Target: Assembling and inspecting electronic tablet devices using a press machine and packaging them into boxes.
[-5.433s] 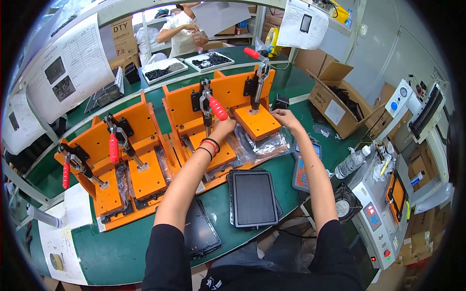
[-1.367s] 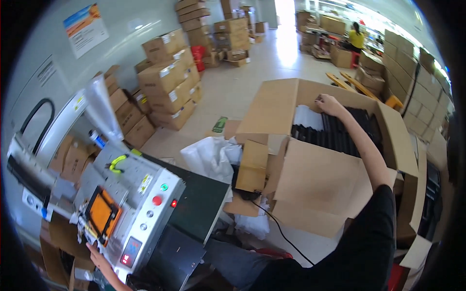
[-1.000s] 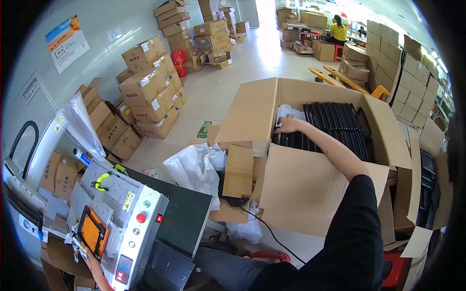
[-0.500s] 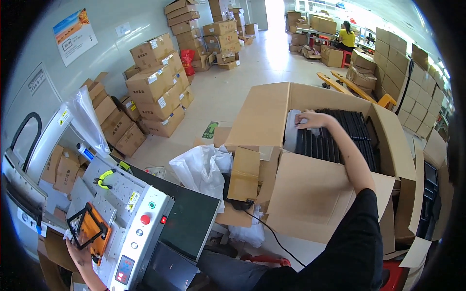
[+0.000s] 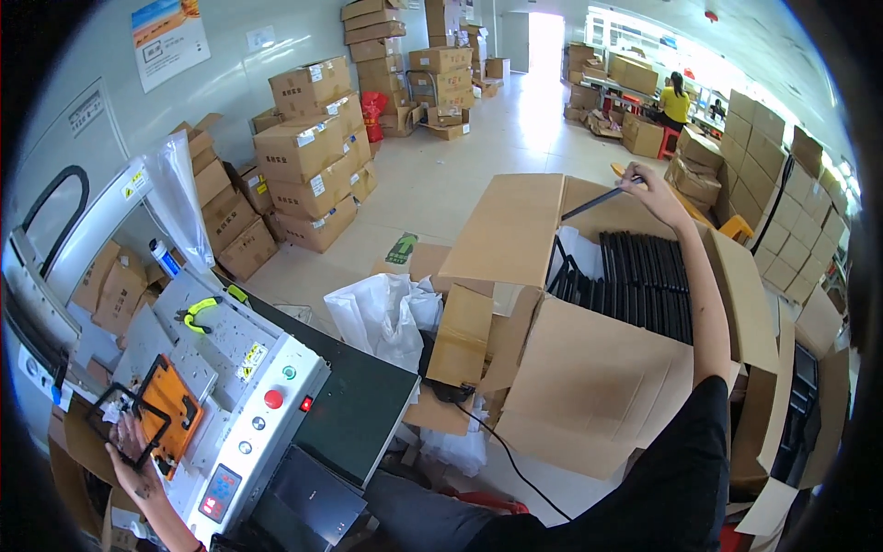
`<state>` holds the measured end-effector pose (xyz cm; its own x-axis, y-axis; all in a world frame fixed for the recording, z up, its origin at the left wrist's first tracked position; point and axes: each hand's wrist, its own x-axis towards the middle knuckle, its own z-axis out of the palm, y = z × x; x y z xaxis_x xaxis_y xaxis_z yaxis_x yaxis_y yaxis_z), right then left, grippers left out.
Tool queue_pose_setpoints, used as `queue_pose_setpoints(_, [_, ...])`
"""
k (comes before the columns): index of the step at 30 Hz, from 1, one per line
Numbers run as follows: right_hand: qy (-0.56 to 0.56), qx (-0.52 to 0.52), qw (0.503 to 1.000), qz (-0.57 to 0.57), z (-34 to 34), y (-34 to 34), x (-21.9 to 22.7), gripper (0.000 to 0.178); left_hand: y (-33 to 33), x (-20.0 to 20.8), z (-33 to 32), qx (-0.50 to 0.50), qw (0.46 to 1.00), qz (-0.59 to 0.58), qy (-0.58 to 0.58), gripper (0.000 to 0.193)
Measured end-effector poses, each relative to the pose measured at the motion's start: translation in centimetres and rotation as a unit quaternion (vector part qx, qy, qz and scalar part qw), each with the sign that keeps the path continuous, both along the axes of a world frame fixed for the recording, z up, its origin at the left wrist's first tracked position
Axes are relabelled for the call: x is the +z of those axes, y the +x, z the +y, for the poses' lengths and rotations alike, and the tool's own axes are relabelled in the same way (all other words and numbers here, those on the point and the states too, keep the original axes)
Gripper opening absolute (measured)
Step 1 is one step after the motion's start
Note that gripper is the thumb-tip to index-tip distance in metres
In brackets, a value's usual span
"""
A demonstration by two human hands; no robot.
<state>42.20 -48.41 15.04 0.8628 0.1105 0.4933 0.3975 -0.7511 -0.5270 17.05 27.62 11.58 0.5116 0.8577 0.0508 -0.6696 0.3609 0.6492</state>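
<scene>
At the lower left, my left hand (image 5: 136, 460) is closed on a black rectangular frame (image 5: 154, 405), holding it by one side beside the orange fixture block (image 5: 172, 405) on the white machine's bed. To the right, my right hand (image 5: 655, 191) pinches another black frame (image 5: 593, 204), seen nearly edge-on, above a large open carton (image 5: 598, 377). Inside that carton, several black frames (image 5: 648, 276) stand in tight rows, and a white sheet (image 5: 581, 250) shows at their left.
Yellow-handled pliers (image 5: 200, 316) lie on the machine bed, above its button panel (image 5: 262, 414). White plastic bags (image 5: 382, 308) and a small carton (image 5: 460, 336) sit between machine and large carton. Stacked cartons (image 5: 308, 166) line the wall; a person in yellow (image 5: 674, 103) sits far back.
My right hand has risen out of the carton with a black frame. My left hand has moved its frame left, partly off the orange block. The whole view has shifted slightly.
</scene>
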Motion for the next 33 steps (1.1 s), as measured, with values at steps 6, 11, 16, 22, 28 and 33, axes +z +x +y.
queue_pose_setpoints(6, [0.234, -0.098, 0.959, -0.125, 8.7, -2.0, 2.9, 0.039, -5.7, 1.9, -9.4, 0.129, 0.982, -0.026, 0.133, 0.051])
queue_pose_setpoints(11, [0.457, 0.303, 0.817, 0.178, 18.1, -2.0, 3.2, 0.025, -11.3, -2.3, -15.2, 0.363, 0.922, 0.019, 0.136, 0.050])
queue_pose_setpoints(16, [0.413, 0.399, 0.738, 0.355, 32.8, -4.0, 1.2, 0.017, -15.5, -8.0, -19.4, 0.472, 0.861, 0.139, 0.130, 0.046])
queue_pose_setpoints(22, [0.483, 0.468, 0.630, 0.388, 55.0, -6.9, -1.0, 0.016, -21.6, -8.6, -19.6, 0.490, 0.843, 0.192, 0.114, 0.047])
queue_pose_setpoints(28, [0.492, 0.462, 0.608, 0.419, 66.1, -11.1, -5.4, 0.024, -24.6, -7.7, -22.9, 0.494, 0.837, 0.207, 0.114, 0.050])
queue_pose_setpoints(33, [0.371, 0.509, 0.652, 0.422, 62.5, -15.7, -3.9, 0.039, -28.4, -10.4, -24.3, 0.510, 0.817, 0.258, 0.081, 0.054])
